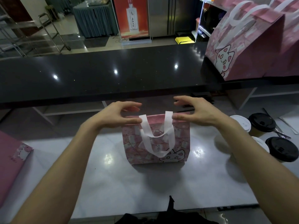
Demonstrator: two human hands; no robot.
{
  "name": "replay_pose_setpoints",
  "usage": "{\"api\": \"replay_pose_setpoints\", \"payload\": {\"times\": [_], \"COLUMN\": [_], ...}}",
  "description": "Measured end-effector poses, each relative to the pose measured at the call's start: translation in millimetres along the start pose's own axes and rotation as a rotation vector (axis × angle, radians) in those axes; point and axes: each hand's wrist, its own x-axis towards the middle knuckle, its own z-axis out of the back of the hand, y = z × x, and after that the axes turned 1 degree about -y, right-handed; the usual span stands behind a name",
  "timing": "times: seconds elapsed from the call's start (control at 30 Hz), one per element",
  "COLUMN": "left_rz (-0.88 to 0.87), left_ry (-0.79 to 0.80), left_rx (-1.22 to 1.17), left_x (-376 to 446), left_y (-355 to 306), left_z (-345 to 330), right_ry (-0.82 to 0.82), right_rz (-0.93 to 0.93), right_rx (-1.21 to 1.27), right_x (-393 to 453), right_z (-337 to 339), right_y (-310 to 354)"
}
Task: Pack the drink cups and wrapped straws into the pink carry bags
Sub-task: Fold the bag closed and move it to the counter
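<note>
A pink carry bag with a cat print and white handles stands upright in the middle of the white counter. My left hand is at its top left corner, thumb on the near rim and fingers arched over the far side. My right hand mirrors it at the top right corner. To the right stand drink cups, one with a white lid and two with black lids. Wrapped straws lie between the cups. The inside of the bag is hidden.
A raised black counter runs across behind the bag. Large pink bags with white handles stand on its right end. A flat pink bag lies at the left edge of the white counter.
</note>
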Motion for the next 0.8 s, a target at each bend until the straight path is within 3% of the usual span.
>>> {"api": "replay_pose_setpoints", "payload": {"times": [0.1, 0.17, 0.27, 0.4, 0.67, 0.8], "left_rz": [0.054, 0.072, 0.075, 0.081, 0.089, 0.050], "left_ry": [0.031, -0.057, -0.164, -0.167, -0.274, -0.269], "left_rx": [0.051, 0.118, 0.083, 0.052, 0.053, 0.070], "left_x": [-5, 2, 9, 7, 5, 4], "left_y": [16, 17, 18, 29, 32, 35], "left_z": [4, -1, -10, -13, -17, -20], "right_ry": [0.080, 0.016, -0.062, 0.046, -0.168, -0.182], "right_rz": [-0.102, -0.106, -0.099, -0.140, -0.071, -0.082], "right_rx": [-0.099, -0.109, -0.068, 0.083, -0.056, -0.036], "right_x": [-7, -3, 0, -4, 1, -2], "right_z": [-3, -12, -16, -15, -36, -36], "right_y": [-15, -15, -17, -20, -27, -31]}}
